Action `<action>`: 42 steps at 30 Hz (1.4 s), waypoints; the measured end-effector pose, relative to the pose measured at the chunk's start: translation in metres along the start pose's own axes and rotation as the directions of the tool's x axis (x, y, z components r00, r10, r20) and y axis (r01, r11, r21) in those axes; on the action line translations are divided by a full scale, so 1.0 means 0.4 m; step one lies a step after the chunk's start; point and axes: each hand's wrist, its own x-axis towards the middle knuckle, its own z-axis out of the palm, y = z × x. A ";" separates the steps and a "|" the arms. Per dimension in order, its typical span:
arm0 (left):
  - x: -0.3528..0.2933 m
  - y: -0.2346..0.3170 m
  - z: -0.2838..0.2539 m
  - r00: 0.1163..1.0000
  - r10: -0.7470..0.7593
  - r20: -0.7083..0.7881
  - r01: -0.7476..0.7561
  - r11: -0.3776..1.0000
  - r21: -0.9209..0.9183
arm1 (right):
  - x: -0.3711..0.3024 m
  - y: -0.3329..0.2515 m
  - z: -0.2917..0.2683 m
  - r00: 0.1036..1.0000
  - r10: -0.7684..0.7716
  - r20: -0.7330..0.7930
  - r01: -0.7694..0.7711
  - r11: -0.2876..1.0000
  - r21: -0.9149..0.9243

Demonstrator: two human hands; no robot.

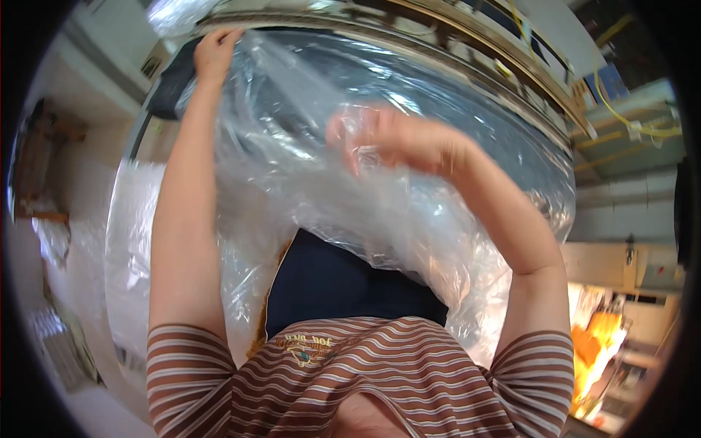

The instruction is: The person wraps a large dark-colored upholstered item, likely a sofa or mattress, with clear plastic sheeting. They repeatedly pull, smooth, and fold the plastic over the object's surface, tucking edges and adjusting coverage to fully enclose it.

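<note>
A large clear plastic sheet spreads over a dark blue-grey surface and hangs in shiny folds toward my waist. At the far left, my left hand is closed on the sheet's upper edge, arm stretched out. Around the middle, my right hand is smeared by motion, its fingers curled round a gathered part of the same sheet. Beside my left wrist, a dark bundle shows at the end of the surface.
A long rail runs behind the covered surface, curving down to the right. Crumpled clear plastic lies at the back left. Yellow cable hangs at right, near a blue box. Bright orange material stands at lower right.
</note>
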 end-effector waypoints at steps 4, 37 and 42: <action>0.015 -0.054 0.021 0.995 -0.034 0.096 0.036 0.999 -0.028 | -0.263 0.038 0.111 0.830 0.086 0.551 -0.198 0.969 0.147; 0.000 -0.016 -0.304 0.855 0.199 0.478 -0.336 0.916 0.218 | -0.710 0.416 -0.391 0.332 -0.627 -0.705 -0.743 0.286 -0.605; -0.028 0.118 -0.382 0.853 0.216 0.476 -0.391 0.868 0.306 | -0.757 0.420 -0.442 0.273 -0.607 -0.746 -0.779 0.315 -0.542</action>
